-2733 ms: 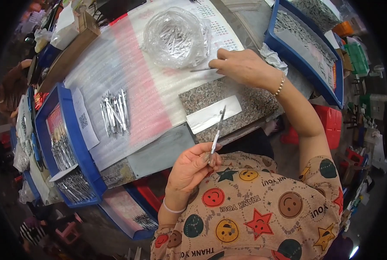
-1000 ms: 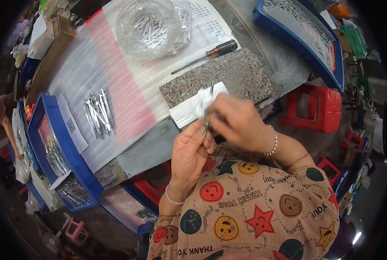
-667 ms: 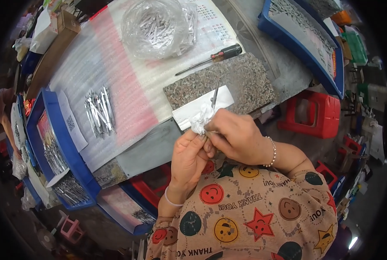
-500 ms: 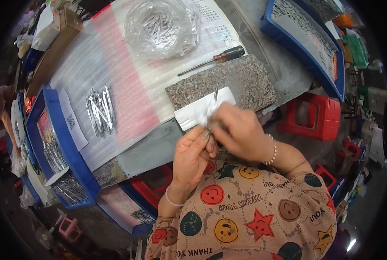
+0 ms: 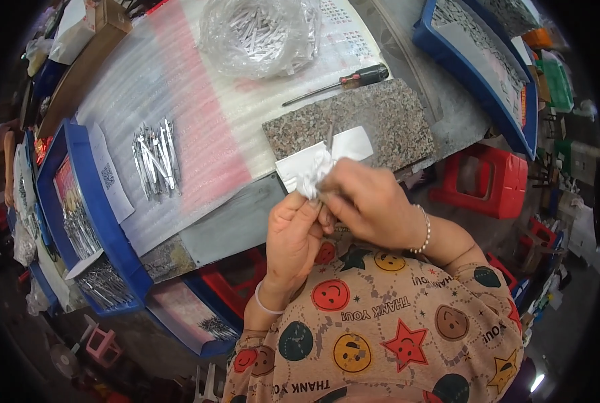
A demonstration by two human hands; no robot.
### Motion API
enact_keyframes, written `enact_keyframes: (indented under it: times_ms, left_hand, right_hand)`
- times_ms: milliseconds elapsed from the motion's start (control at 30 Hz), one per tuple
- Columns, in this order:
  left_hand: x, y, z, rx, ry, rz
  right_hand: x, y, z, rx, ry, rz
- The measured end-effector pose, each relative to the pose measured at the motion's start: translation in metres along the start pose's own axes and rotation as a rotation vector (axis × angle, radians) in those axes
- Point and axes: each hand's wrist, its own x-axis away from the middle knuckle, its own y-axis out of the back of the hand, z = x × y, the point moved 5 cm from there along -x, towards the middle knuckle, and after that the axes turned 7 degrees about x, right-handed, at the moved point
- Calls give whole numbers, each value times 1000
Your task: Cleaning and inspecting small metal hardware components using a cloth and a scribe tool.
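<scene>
1. Left hand (image 5: pixel 293 225): fingers pinched narrow at the near end of a thin metal tool (image 5: pixel 330 136), whose far tip points away over the slab (its middle is hidden).
2. Right hand (image 5: pixel 367 195): thumb and fingers closed on a crumpled white tissue (image 5: pixel 315 176), which wraps the tool just beyond the left fingertips.
3. Stone slab (image 5: pixel 394 114): speckled, beyond the 2 hands, with a folded white pad (image 5: pixel 354 144) on its near part.
4. Screwdriver (image 5: pixel 364 77): just beyond the slab, handle to the right.
5. Clear plastic bag (image 5: pixel 209 40): farther off, holding many white strips.
6. Pile of metal tools (image 5: pixel 155 158): left of the slab, well apart.
7. Blue trays: 1 at left (image 5: pixel 105 201), 1 at far right (image 5: pixel 471 84).
</scene>
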Motion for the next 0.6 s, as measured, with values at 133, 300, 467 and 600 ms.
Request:
enact_keyframes:
  times_ms: [133,300,467,600]
  left_hand:
    - [-3,1,4,42,45,15]
    - [-3,3,3,44,50,15]
    - [-3,8,0,29,-30,53]
    - [6,10,3,30,29,24]
  right_hand:
    - [-5,2,-10,50,-61,-18]
    - [-15,3,-24,34,-85,-76]
    - [-8,-5,-6,26,-16,-17]
    - [0,-3,7,40,21,-21]
